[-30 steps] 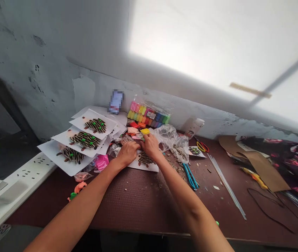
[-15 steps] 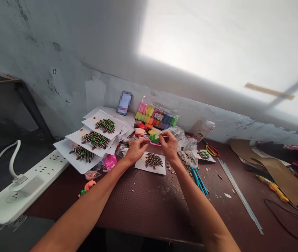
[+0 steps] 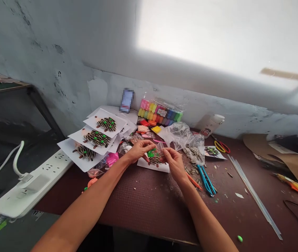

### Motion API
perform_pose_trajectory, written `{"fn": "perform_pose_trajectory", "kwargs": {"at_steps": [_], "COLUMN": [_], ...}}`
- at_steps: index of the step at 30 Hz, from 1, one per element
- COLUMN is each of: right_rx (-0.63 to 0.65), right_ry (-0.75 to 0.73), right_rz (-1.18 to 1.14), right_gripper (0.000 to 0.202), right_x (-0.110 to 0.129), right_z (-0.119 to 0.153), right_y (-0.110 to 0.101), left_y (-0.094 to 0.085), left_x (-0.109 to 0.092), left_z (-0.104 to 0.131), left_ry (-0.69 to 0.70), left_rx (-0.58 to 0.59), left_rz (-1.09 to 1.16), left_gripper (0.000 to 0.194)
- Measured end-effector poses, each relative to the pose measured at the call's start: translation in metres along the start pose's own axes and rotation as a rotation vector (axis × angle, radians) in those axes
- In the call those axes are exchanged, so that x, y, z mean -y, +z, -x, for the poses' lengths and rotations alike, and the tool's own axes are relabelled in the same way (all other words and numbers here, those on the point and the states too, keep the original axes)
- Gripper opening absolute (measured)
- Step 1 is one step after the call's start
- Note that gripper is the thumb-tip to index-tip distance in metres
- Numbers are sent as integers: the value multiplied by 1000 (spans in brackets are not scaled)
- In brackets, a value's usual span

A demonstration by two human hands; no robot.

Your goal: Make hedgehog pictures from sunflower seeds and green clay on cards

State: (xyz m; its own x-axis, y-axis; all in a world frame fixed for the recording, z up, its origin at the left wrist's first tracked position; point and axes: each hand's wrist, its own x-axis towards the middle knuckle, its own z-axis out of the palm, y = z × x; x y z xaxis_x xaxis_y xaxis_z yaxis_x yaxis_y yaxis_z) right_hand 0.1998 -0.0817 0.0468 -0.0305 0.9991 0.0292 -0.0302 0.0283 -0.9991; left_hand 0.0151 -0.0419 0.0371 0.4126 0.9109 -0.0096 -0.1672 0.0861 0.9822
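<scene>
Hands (image 3: 137,151) pinch clear bag (image 3: 158,149) | seeded card (image 3: 155,166) behind: partly hidden

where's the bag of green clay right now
In the head view, the bag is just below centre, held between the left hand and the right hand, over the nearest seed card.

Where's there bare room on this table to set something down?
Barest is the table between the forearms, in front of the white card. Another patch, with scraps, lies between right forearm and clear sticks. Beyond the hands it's crowded with coloured packets and a plastic bag.
</scene>
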Motion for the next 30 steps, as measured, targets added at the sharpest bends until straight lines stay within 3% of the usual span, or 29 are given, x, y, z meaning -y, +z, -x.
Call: {"fn": "perform_pose_trajectory", "kwargs": {"at_steps": [22,30], "right_rx": [100,103], "right_ry": [19,6], "right_rz": [72,32], "right_gripper": [36,30], "right_x": [3,3], "right_z": [0,-1], "right_y": [-5,-5], "left_y": [-10,-10], "left_x": [2,-6], "left_z": [3,6], "left_ry": [-63,11], "left_rx": [78,38], "left_rz": [-114,-36], "left_gripper": [39,40]}}
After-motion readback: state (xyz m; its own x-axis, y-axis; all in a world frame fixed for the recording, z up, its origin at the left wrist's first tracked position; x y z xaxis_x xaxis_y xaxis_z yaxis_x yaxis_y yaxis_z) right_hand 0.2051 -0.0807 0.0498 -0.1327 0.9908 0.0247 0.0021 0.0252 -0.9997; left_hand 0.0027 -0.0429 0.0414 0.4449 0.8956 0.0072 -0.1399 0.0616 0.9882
